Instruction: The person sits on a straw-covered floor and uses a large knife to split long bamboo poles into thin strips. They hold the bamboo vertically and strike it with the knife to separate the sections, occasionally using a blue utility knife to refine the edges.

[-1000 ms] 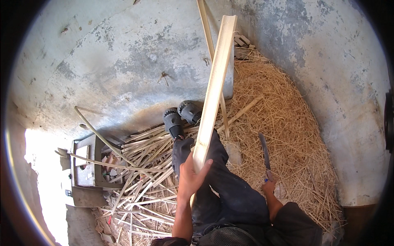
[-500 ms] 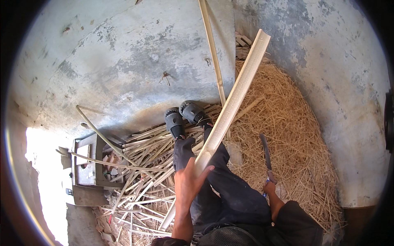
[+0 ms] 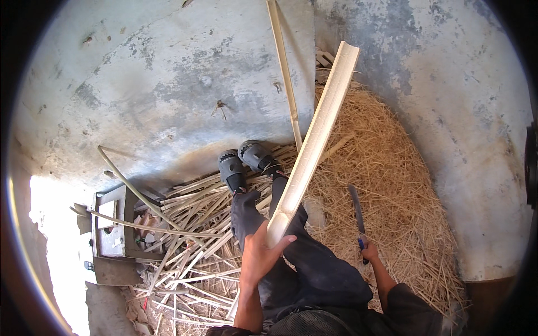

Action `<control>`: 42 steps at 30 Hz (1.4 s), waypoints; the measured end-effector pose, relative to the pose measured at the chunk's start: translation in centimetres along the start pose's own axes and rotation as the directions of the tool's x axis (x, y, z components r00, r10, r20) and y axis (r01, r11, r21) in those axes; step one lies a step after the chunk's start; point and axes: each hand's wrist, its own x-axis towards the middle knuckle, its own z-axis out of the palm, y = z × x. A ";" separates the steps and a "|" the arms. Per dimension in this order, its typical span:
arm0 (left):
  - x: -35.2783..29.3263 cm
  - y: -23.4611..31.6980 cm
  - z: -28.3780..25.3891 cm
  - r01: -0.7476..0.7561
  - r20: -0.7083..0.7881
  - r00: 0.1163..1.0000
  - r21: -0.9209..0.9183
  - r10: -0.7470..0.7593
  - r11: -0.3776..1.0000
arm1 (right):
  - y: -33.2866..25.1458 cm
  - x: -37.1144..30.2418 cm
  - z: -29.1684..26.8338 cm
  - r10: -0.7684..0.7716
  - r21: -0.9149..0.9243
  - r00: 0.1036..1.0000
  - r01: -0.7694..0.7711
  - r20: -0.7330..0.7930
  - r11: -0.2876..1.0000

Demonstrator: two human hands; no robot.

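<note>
A long pale half-round piece of split bamboo (image 3: pixel 316 134) slants up and away over my legs, its hollow side toward me. My left hand (image 3: pixel 261 252) is closed round its lower part, the thumb along the right edge; the near end runs on below my wrist. At the right, my right hand (image 3: pixel 370 252) grips the handle of a long dark-bladed knife (image 3: pixel 357 210). The blade points away from me over the heap of shavings, apart from the bamboo.
Straw-like shavings (image 3: pixel 386 151) are heaped at the right. Loose bamboo strips (image 3: pixel 190 246) lie thickly at the left, beside a grey box-like frame (image 3: pixel 115 224). Another bamboo strip (image 3: pixel 287 73) leans on the plastered wall (image 3: pixel 168 84). My dark shoes (image 3: pixel 255 154) are near the wall's foot.
The bamboo's far end has shifted a little left with the whole view. My right hand has moved slightly forward, and more of the knife's blue-marked handle shows.
</note>
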 end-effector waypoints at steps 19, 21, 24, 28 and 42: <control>-4.0 -5.1 2.5 -0.065 -0.113 0.988 0.327 0.107 0.943 | -34.1 -14.0 -28.2 -0.421 0.746 0.658 0.662 -0.625 -0.072; -4.5 -5.5 2.7 -0.054 -0.129 0.987 0.324 0.101 0.945 | -35.7 -14.4 -29.0 -0.374 0.722 0.666 0.692 -0.645 -0.015; -5.0 -6.2 2.9 -0.048 -0.138 0.986 0.320 0.096 0.946 | -37.0 -14.5 -29.0 -0.376 0.718 0.670 0.696 -0.640 0.018; -5.1 -6.8 2.9 -0.073 -0.138 0.982 0.346 0.128 0.935 | -38.4 -14.5 -28.8 -0.325 0.702 0.672 0.711 -0.665 0.032; -4.7 -7.3 2.9 -0.066 -0.150 0.979 0.420 0.141 0.905 | -39.1 -13.5 -29.3 -0.304 0.620 0.640 0.766 -0.706 0.171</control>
